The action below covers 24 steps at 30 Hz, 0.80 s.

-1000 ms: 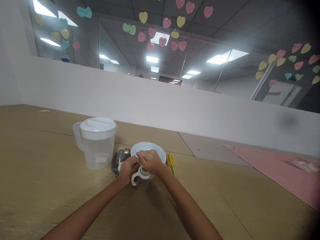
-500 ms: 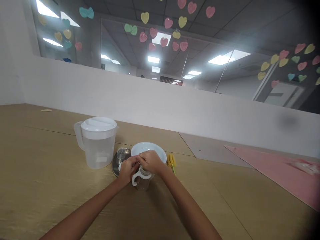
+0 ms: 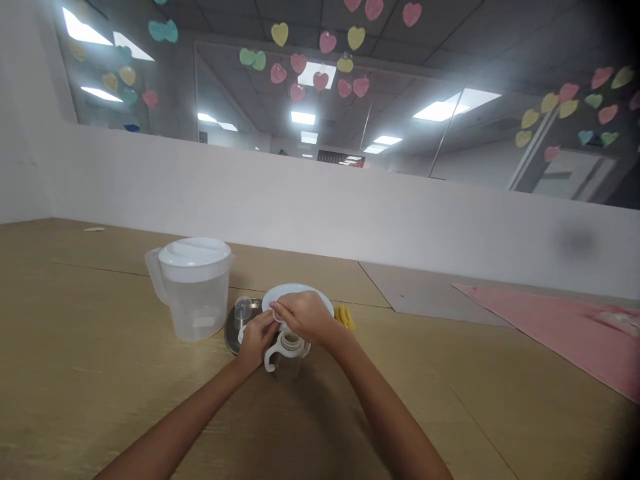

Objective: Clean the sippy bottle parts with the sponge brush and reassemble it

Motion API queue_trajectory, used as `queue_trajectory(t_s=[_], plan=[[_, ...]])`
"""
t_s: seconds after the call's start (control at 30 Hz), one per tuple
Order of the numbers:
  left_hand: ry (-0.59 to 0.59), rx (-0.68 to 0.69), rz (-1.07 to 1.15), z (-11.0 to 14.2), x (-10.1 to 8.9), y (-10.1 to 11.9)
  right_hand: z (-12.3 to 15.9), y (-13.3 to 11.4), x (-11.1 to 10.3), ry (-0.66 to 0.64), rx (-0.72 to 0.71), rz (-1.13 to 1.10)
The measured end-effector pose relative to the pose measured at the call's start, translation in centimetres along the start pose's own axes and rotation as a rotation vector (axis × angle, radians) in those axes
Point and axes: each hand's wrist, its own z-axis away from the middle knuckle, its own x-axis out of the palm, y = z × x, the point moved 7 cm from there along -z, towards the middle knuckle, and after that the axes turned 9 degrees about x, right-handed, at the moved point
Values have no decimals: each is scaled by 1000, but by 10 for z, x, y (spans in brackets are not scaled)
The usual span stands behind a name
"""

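Note:
My left hand (image 3: 257, 341) and my right hand (image 3: 307, 317) meet above the table, fingers closed together. Between their fingertips shows a small whitish piece (image 3: 277, 316), mostly covered, so its kind is unclear. Just below my right hand stands an uncapped clear bottle (image 3: 291, 343) with a white handle ring around its neck. Behind my left hand lies a round metal tray (image 3: 231, 339) bearing a clear domed cap (image 3: 243, 308). A white part (image 3: 241, 333) on that side is partly hidden by my left hand. A pale bowl (image 3: 295, 289) sits behind my right hand.
A lidded clear plastic jug (image 3: 197, 293) with liquid in it stands left of the tray. Right of the bowl is a yellow sponge-like head (image 3: 345, 317). A pink sheet (image 3: 545, 320) covers the table's right side. The white wall (image 3: 300, 207) rises behind.
My right hand has turned and shifted slightly, exposing more of the whitish piece and the bottle's open mouth. My left hand stays nearly in place. The view has tilted a little.

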Motion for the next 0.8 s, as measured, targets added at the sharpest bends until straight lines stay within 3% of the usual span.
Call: queue_trajectory(t_s=[0.23, 0.63, 0.8], plan=[[6, -15, 12, -2, 6, 1, 9, -8, -24, 133, -71, 42], [-76, -21, -116, 1, 15, -1, 27, -11, -79, 306, -1, -166], [-113, 2, -181, 2, 18, -3, 53, 7, -129, 652, 153, -376]])
